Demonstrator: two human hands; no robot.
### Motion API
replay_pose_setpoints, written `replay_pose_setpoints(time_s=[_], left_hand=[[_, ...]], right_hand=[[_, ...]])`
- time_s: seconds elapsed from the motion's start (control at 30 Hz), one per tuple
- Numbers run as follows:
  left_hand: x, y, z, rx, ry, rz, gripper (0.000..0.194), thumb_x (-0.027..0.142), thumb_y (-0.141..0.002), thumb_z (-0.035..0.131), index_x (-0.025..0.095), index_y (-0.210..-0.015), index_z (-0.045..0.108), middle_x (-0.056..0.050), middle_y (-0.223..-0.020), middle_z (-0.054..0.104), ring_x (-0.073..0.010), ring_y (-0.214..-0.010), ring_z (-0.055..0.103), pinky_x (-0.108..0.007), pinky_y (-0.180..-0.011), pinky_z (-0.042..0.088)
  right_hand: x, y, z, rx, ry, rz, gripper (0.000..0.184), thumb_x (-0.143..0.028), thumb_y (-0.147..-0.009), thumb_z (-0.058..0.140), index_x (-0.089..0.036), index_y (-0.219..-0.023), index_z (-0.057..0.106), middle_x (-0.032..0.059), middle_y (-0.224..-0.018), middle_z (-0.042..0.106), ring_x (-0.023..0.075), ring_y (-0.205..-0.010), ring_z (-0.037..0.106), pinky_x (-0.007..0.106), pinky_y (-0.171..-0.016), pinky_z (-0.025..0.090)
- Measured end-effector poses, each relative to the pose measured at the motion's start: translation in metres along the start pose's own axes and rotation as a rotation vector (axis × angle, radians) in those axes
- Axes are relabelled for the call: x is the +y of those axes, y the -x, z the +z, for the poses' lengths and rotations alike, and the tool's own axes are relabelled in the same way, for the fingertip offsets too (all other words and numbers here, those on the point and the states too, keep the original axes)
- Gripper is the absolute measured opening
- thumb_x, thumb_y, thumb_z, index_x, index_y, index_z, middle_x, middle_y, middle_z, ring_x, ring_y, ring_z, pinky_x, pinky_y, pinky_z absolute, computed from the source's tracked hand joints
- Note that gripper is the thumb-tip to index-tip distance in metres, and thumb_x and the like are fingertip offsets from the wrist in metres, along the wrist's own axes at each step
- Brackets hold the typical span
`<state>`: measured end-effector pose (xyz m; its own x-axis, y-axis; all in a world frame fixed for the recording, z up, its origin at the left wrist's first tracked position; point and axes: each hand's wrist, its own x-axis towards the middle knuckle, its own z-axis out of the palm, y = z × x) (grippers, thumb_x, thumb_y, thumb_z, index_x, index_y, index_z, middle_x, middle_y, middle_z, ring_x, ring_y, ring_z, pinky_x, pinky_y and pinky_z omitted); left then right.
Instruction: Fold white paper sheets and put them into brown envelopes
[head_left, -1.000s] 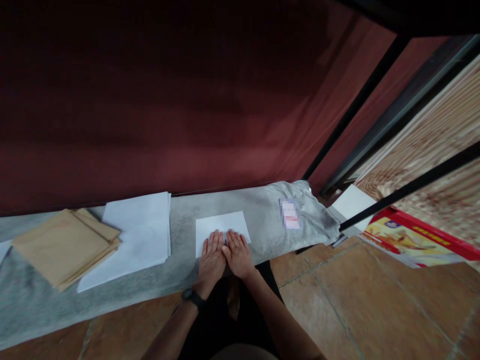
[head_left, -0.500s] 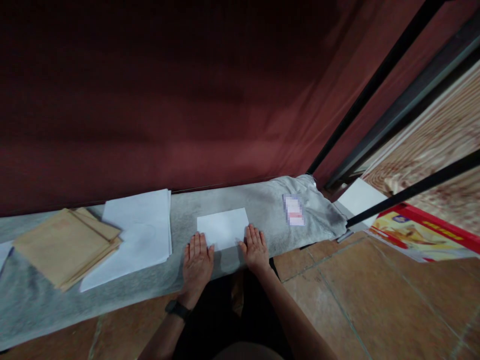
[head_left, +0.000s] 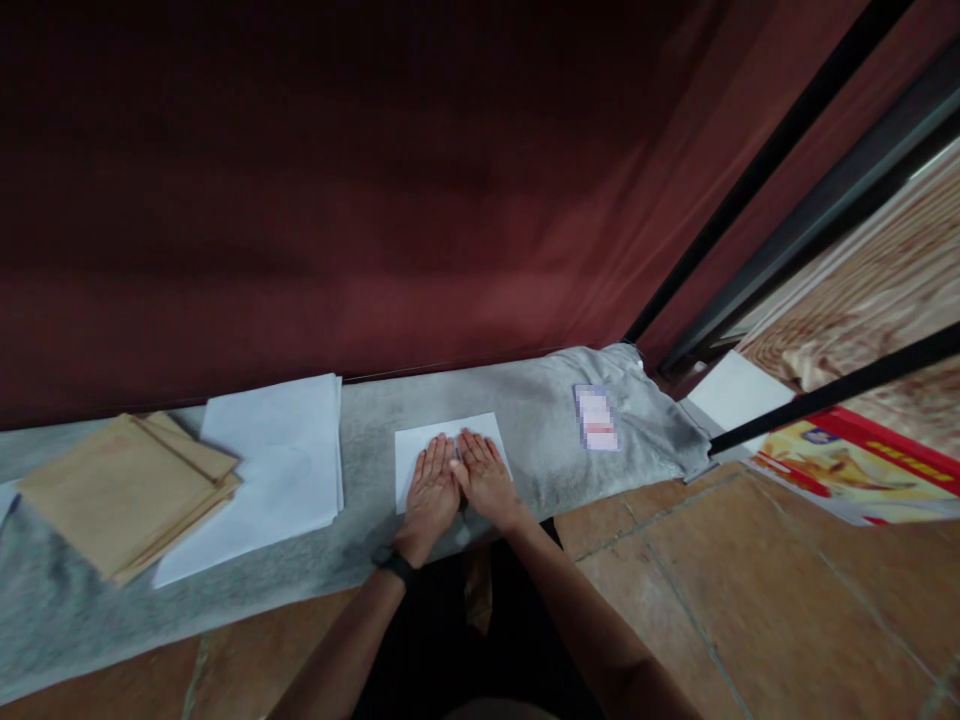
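Observation:
A white folded-looking sheet of paper (head_left: 411,452) lies on the grey cloth in front of me. Flat on its middle rests my left hand (head_left: 433,492), palm down with fingers stretched out. My right hand (head_left: 485,480) lies beside it in the same way, the two thumbs close together. Both hands cover much of the paper's near half. To the left is a stack of larger white sheets (head_left: 281,450), with several brown paper envelopes (head_left: 120,490) partly on top of it.
Grey cloth (head_left: 525,400) covers the long narrow surface along a dark red wall (head_left: 375,200). A small blurred card or packet (head_left: 598,418) lies on the right. Black bars (head_left: 757,185) rise at the right end, near a red and yellow box (head_left: 862,465) above the tiled floor.
My hands have moved inward and forward from the paper's near corners onto its middle, and now lie side by side. The view has shifted slightly.

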<state>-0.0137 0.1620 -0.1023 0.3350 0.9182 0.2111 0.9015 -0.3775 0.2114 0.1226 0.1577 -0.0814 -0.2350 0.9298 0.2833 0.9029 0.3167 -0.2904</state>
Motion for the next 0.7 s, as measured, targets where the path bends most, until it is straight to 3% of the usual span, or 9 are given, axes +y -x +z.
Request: replay_pose_setpoints(time_s=[0.17,0.53,0.6,0.7], left_hand=[[-0.019,0.002,-0.007,0.073,-0.007,-0.104,0.062,0.033,-0.101,0.030,0.000,-0.153,0.036,-0.023,-0.161,0.036,-0.0307,-0.153,0.029,-0.051,-0.124,0.028],[-0.032,0.008,-0.018,0.187,-0.011,-0.281,0.061,0.032,-0.100,0.030,-0.001,-0.151,0.039,-0.026,-0.157,0.041,-0.0335,-0.152,0.032,-0.057,-0.123,0.026],[-0.024,0.001,-0.020,0.169,-0.023,-0.253,0.061,0.031,-0.101,0.030,-0.001,-0.152,0.038,-0.026,-0.158,0.041,-0.0329,-0.153,0.029,-0.057,-0.124,0.025],[-0.010,-0.013,-0.020,0.053,-0.025,-0.123,0.059,0.025,-0.100,0.030,0.000,-0.152,0.038,-0.022,-0.160,0.039,-0.0300,-0.154,0.026,-0.052,-0.126,0.024]], right_hand=[[0.014,0.003,0.007,0.022,0.067,0.076,0.058,-0.042,-0.109,0.036,-0.009,-0.156,0.038,0.0148,-0.160,0.040,0.0278,-0.148,0.039,0.049,-0.121,0.030],[0.023,0.002,-0.006,0.016,0.122,0.270,0.057,-0.040,-0.109,0.034,-0.004,-0.153,0.042,0.0207,-0.157,0.042,0.0317,-0.148,0.038,0.053,-0.121,0.028],[0.020,-0.005,-0.008,0.016,0.094,0.283,0.056,-0.039,-0.110,0.032,-0.003,-0.151,0.045,0.0207,-0.156,0.044,0.0309,-0.148,0.039,0.052,-0.122,0.027],[0.010,-0.020,-0.005,-0.002,0.007,0.144,0.051,-0.035,-0.110,0.031,-0.009,-0.150,0.049,0.0148,-0.155,0.047,0.0255,-0.148,0.039,0.047,-0.123,0.028]])
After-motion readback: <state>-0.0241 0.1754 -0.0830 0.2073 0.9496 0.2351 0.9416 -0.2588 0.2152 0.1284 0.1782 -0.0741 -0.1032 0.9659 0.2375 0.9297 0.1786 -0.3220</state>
